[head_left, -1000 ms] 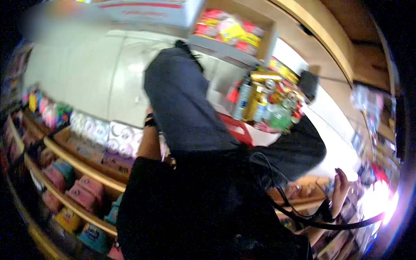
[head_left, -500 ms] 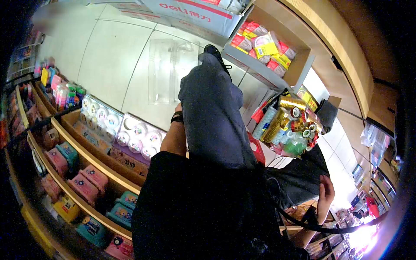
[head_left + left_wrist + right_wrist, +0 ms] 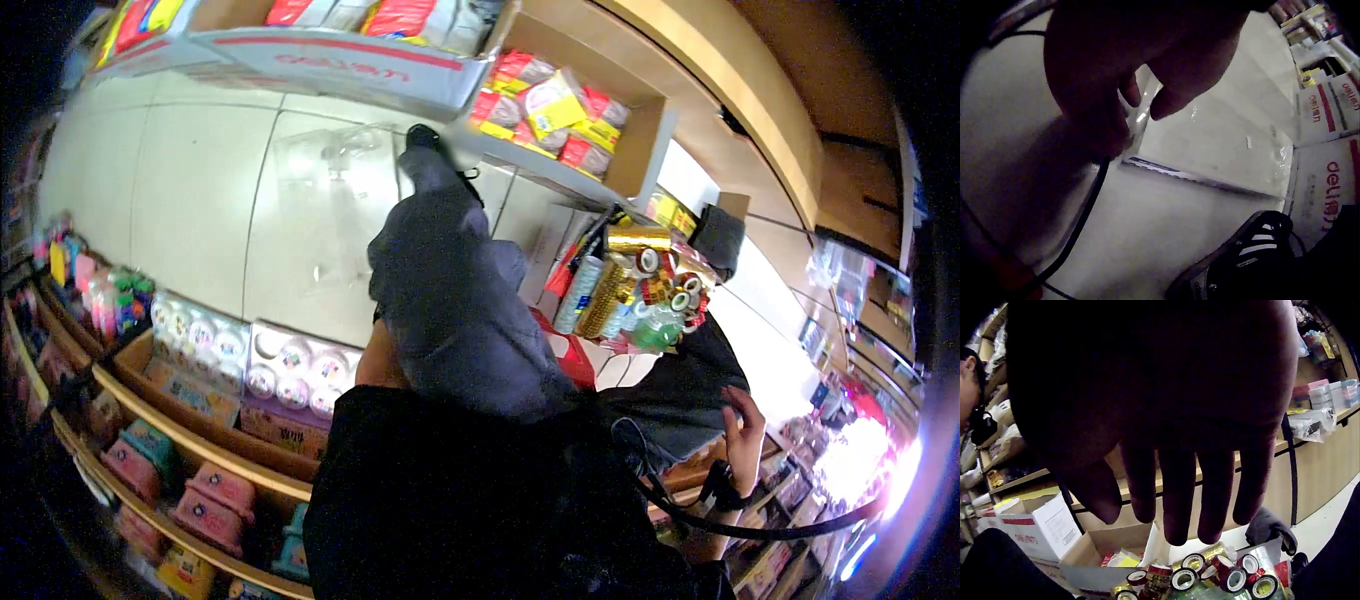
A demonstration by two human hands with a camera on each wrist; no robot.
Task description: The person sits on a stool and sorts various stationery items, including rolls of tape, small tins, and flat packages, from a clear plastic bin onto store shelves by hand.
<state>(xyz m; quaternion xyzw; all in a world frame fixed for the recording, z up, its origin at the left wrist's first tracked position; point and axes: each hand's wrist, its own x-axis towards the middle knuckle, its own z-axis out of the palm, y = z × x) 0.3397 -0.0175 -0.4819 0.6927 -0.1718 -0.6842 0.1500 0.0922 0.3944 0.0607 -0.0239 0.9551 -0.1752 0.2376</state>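
Nearest, the bare right hand (image 3: 742, 435) is hanging with fingers loosely extended and parted, holding nothing; the bare left hand (image 3: 1107, 62) is resting half-curled at a corner of the clear, thin plastic packaging (image 3: 330, 195), any pinch being impossible to tell. The packaging is lying near the far left corner of a pale, glossy floor tile (image 3: 300, 320), probably proving light, springy, slippery and easily creased; its straight edge is likely offering the surest hold.

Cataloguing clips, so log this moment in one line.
left hand by clear plastic packaging, grip unclear | right hand empty | tape rolls piled together
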